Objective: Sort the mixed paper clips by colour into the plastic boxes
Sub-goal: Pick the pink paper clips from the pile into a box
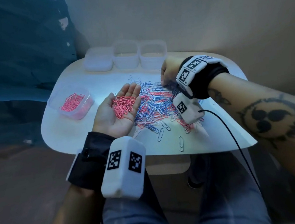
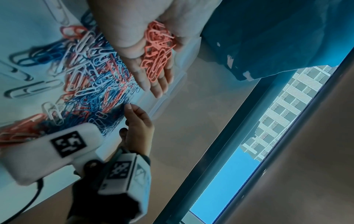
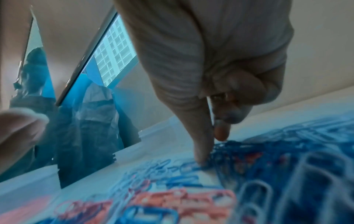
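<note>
A mixed pile of pink, blue and white paper clips (image 1: pixel 157 107) (image 2: pixel 91 75) (image 3: pixel 268 166) covers the middle of the white table (image 1: pixel 72 137). My left hand (image 1: pixel 117 113) (image 2: pixel 153 84) lies palm up at the pile's left edge, fingers straight, carrying a heap of pink clips (image 1: pixel 123 104) (image 2: pixel 158 50). My right hand (image 1: pixel 169 72) (image 2: pixel 138 121) reaches down at the pile's far edge. Its index finger (image 3: pixel 201 144) presses on blue clips while the thumb stays apart. A clear box (image 1: pixel 88 92) on the left holds pink clips (image 1: pixel 72 103).
Three translucent boxes (image 1: pixel 98 60) (image 1: pixel 126 54) (image 1: pixel 153 54) stand in a row at the table's far edge. A black cable (image 1: pixel 227 126) runs from the right wrist unit over the front edge. A stray white clip (image 1: pixel 181 144) lies near that edge.
</note>
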The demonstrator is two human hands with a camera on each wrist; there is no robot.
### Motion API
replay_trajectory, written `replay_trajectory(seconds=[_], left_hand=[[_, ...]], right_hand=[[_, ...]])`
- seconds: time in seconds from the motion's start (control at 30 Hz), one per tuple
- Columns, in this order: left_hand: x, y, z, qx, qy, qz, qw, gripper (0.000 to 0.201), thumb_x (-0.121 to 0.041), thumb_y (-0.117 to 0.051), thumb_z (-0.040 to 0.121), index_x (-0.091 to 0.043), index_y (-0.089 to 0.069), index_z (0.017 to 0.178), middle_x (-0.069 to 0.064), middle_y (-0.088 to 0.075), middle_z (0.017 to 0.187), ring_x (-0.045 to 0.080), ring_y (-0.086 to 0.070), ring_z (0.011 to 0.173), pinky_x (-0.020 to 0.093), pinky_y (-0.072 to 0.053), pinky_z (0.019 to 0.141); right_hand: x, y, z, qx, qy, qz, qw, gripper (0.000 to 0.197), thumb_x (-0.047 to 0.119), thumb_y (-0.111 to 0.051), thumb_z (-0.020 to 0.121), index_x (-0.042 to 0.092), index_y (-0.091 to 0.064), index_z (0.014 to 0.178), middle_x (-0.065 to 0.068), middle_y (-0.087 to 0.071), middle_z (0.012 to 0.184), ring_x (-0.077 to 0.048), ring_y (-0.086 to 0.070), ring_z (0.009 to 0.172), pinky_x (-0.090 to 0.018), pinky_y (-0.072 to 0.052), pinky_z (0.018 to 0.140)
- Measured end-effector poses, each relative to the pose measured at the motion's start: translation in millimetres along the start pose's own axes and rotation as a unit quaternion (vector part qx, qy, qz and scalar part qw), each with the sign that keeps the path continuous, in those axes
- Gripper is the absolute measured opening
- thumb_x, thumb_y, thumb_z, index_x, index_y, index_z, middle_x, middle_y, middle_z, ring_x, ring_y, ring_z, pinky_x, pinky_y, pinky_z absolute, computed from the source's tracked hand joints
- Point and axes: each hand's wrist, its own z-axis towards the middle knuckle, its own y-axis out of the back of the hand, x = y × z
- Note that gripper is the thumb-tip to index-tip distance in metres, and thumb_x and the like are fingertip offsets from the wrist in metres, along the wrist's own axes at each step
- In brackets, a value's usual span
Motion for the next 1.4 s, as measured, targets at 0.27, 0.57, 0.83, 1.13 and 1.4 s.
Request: replay_trajectory(seconds=[0.27, 0.57, 0.83, 1.13, 1.4], left_hand=[[-16.3, 10.6, -6.0, -0.043, -0.040, -0.023, 0.998, 0.054, -0.025, -0.023, 0.102, 0.001, -0.064, 0.079, 0.015, -0.071, 0.073, 0.025, -0.071, 0.061, 0.036, -0.056, 0.055], [-15.2, 7.8, -9.6, -0.030, -0.034, -0.018, 0.999, 0.059, -0.026, -0.023, 0.102, 0.002, -0.067, 0.075, 0.014, -0.071, 0.075, 0.025, -0.071, 0.063, 0.035, -0.057, 0.056], [-4.4, 8.3, -8.0, -0.025, -0.013, -0.004, 1.000, 0.065, -0.027, -0.023, 0.102, 0.003, -0.069, 0.066, 0.014, -0.071, 0.074, 0.025, -0.071, 0.063, 0.035, -0.057, 0.056], [9.7, 7.4, -3.6, -0.030, 0.010, 0.010, 0.999, 0.068, -0.028, -0.023, 0.101, 0.001, -0.072, 0.063, 0.012, -0.071, 0.072, 0.023, -0.071, 0.063, 0.032, -0.057, 0.056], [20.4, -4.7, -1.1, -0.054, 0.009, 0.022, 0.998, 0.045, -0.030, -0.025, 0.102, -0.003, -0.058, 0.087, 0.012, -0.069, 0.072, 0.021, -0.068, 0.064, 0.030, -0.056, 0.051]], right_hand=[[-1.7, 8.6, -19.9, -0.032, 0.026, -0.033, 0.999, 0.010, 0.008, -0.067, 0.080, 0.006, -0.066, 0.090, -0.003, -0.054, 0.070, -0.020, -0.051, 0.077, -0.019, -0.036, 0.054], [4.5, -12.2, -40.3, 0.015, 0.098, -0.100, 0.990, 0.013, 0.016, -0.071, 0.079, 0.011, -0.067, 0.091, -0.001, -0.059, 0.084, -0.018, -0.053, 0.081, -0.023, -0.037, 0.064], [-6.8, -7.3, -43.1, 0.040, 0.082, -0.005, 0.996, 0.023, 0.016, -0.066, 0.084, 0.021, -0.055, 0.064, 0.006, -0.053, 0.066, -0.012, -0.049, 0.074, -0.018, -0.036, 0.058], [-6.0, 5.2, -53.6, 0.110, 0.078, 0.207, 0.969, 0.020, 0.012, -0.063, 0.085, 0.018, -0.055, 0.068, 0.008, -0.048, 0.051, 0.001, -0.038, 0.036, -0.012, -0.026, 0.036], [21.2, -5.6, -74.8, 0.146, 0.120, 0.339, 0.922, 0.019, 0.006, -0.058, 0.088, 0.015, -0.056, 0.071, 0.012, -0.048, 0.042, 0.001, -0.032, 0.034, -0.010, -0.020, 0.034]])
